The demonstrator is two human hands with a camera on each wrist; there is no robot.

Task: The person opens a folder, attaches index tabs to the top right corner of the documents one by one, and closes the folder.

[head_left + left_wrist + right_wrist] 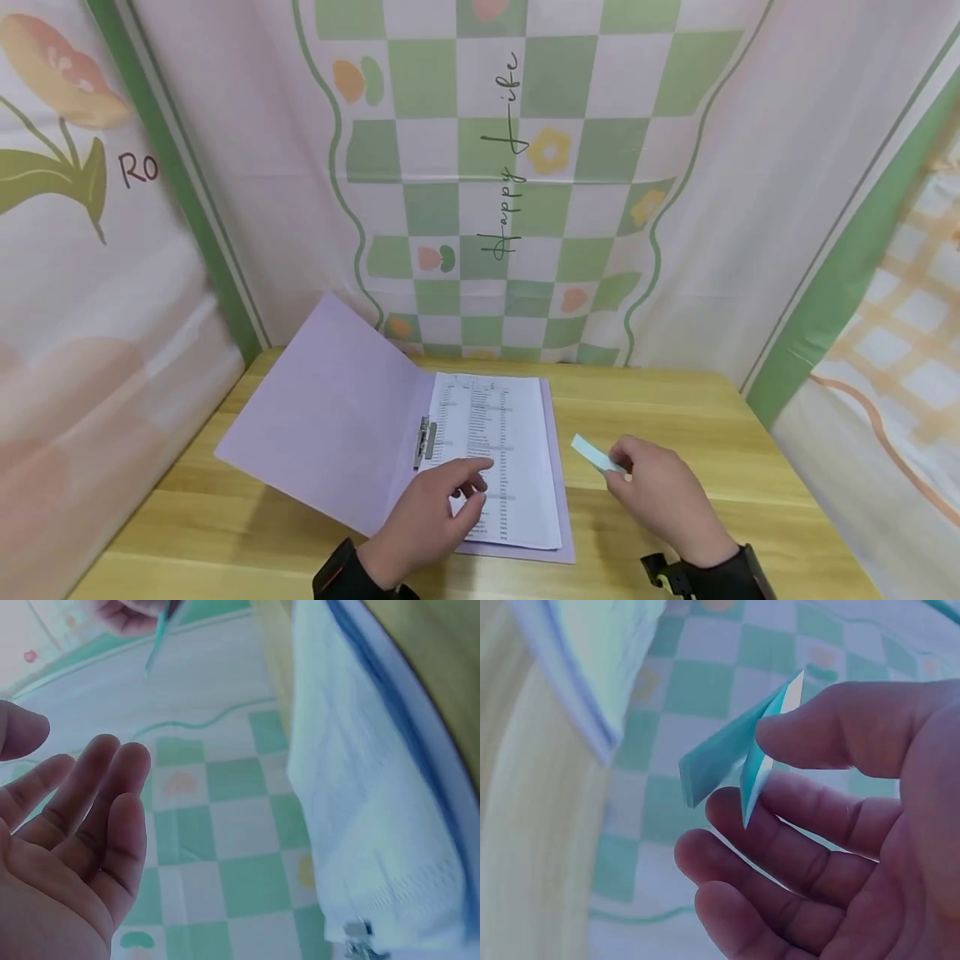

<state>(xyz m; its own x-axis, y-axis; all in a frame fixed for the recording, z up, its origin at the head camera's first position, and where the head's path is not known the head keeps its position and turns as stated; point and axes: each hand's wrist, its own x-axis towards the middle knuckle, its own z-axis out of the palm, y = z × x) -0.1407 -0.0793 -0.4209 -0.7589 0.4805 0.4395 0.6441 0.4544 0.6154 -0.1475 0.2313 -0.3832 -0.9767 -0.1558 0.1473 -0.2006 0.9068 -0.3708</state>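
Note:
A lilac folder (322, 417) lies with its cover raised to the left. Inside it, a stack of printed sheets (517, 442) sits beside a metal clip (425, 442) on the spine side. My left hand (435, 508) hovers over the lower left of the sheets, fingers loosely bent and holding nothing; its spread fingers (124, 817) show in the left wrist view. To the right of the folder, my right hand (660, 496) pinches a light-blue sticky note pad (727, 754) between thumb and fingers. In the right wrist view the pad looks bent apart into two leaves.
The wooden table (660, 400) carries the folder. A patterned curtain (487, 183) hangs behind the table's back edge, with more fabric along both sides. Dark bands (348, 575) circle both wrists.

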